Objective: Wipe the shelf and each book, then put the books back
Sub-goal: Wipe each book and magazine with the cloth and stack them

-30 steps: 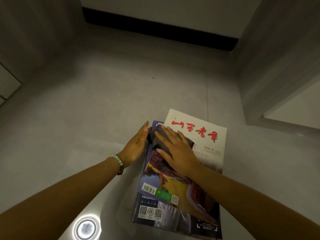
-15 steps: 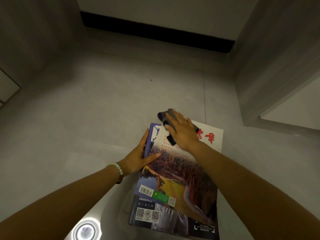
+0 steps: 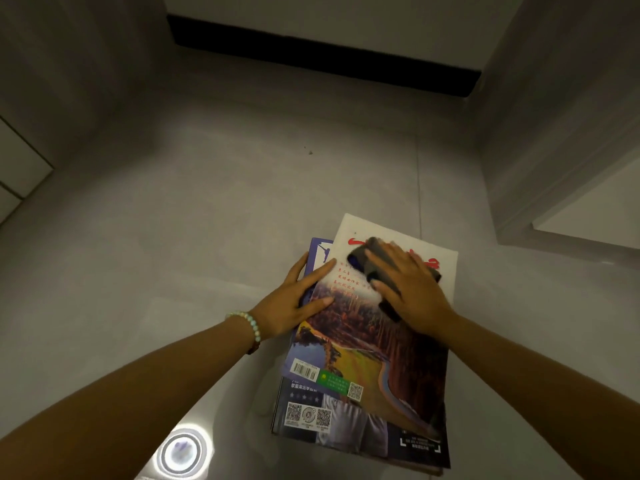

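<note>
A stack of magazines lies on the grey floor. The top magazine has a white header with red characters and a landscape picture. Under it a dark blue magazine sticks out at the left and bottom. My right hand lies flat with spread fingers on a dark grey cloth, pressing it onto the top magazine's header. My left hand rests with straight fingers on the stack's left edge, thumb on the picture. A bead bracelet circles my left wrist.
The grey tiled floor stretches ahead to a wall with a black skirting strip. A pale panel edge stands at the right. A round bright light reflection shows on the floor near my left forearm.
My right hand slid the cloth up from the picture to the header, then slightly back down. My left hand shifted from the stack's edge onto the top magazine's left side.
</note>
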Tool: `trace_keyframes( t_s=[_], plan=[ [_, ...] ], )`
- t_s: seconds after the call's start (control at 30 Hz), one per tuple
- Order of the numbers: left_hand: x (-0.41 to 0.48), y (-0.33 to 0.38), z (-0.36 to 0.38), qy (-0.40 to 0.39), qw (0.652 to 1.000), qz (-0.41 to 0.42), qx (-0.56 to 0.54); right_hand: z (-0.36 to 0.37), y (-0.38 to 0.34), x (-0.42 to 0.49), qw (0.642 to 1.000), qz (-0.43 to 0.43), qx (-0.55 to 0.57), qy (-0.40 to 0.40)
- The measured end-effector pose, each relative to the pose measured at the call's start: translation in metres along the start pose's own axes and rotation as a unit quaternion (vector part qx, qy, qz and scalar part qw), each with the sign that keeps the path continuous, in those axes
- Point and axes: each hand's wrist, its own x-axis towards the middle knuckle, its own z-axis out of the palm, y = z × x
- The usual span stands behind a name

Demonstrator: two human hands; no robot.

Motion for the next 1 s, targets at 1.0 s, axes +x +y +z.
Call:
trace_keyframes(
  t_s=[1.0],
  plan=[
    [0.010,0.025,0.004,-0.030,0.977,-0.101,-0.186,0.029,-0.096,-0.054,0.994,-0.104,-0.016,-0.030]
  ],
)
